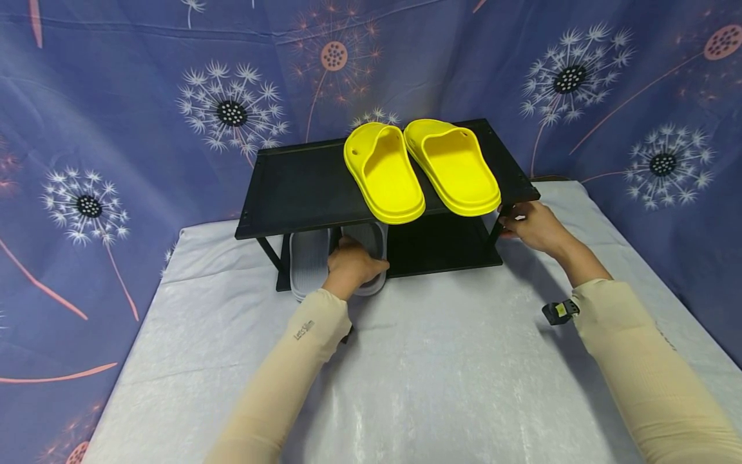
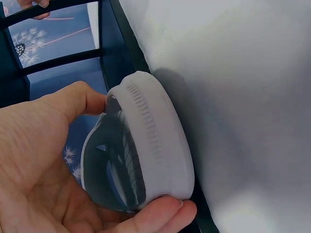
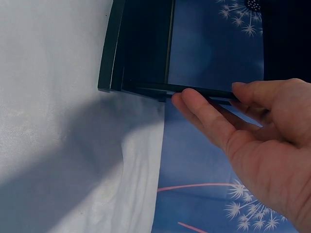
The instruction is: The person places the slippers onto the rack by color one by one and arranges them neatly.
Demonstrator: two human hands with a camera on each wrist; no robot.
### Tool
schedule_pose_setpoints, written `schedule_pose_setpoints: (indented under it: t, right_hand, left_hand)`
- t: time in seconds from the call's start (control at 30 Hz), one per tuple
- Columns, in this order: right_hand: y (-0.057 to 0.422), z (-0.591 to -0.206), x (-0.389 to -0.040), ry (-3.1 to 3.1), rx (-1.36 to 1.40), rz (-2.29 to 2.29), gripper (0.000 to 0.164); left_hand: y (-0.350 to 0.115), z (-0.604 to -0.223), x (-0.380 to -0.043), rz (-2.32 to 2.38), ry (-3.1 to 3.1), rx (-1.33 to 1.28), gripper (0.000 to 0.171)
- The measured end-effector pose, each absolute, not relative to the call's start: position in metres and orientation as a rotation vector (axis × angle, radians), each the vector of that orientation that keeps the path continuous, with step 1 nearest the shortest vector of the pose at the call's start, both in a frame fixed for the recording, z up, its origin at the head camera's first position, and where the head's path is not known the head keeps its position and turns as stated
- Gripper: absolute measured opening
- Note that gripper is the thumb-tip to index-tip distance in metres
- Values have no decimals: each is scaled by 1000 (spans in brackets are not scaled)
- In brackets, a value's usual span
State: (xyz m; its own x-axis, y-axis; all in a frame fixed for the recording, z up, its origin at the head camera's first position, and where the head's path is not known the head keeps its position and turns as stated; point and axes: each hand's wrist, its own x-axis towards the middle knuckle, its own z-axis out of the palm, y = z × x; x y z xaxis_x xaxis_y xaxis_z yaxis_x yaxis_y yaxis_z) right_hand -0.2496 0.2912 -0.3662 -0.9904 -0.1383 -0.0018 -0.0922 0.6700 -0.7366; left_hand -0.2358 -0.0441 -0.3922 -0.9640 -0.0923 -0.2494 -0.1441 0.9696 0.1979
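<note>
My left hand point(image 1: 355, 265) grips the heel end of a grey slipper point(image 2: 160, 141) on the lower shelf of a black shoe rack point(image 1: 307, 187). In the left wrist view the thumb lies on one side of it and the fingers on the other. Its mate, another grey slipper point(image 1: 307, 258), lies just to the left on that shelf. At the rack's right end, my right hand point(image 1: 536, 227) pinches a side post point(image 3: 206, 92) between thumb and fingers. A pair of yellow slippers point(image 1: 394, 180) rests on the top shelf, toes toward the back.
The rack stands on a pale cloth-covered table point(image 1: 440, 361). Behind it hangs a blue curtain point(image 1: 435, 58) with a dandelion print. The lower shelf point(image 1: 435, 248) reaches right of the grey pair, under the top shelf's overhang.
</note>
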Motion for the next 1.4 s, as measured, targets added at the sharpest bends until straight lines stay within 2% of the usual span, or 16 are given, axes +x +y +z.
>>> schedule_pose_setpoints:
  t: [0.23,0.47,0.8,1.4]
  right_hand:
    - [291,-367,-249,2815,-187,-1238,26]
    - [290,-366,-250,2804,-179,-1251,38]
    - [289,-365,-250,2812,-175,-1226,33]
    - [289,-366,-249,2813,-173,-1241,33]
  left_hand:
    - [-42,-391,-237,279,2869,-179,109]
    - [-40,-389,-236,239,2877,-195,108]
    - [-40,-386,-236,222,2866,-188,106]
    - [-41,-386,-237,236,2834,-212,108]
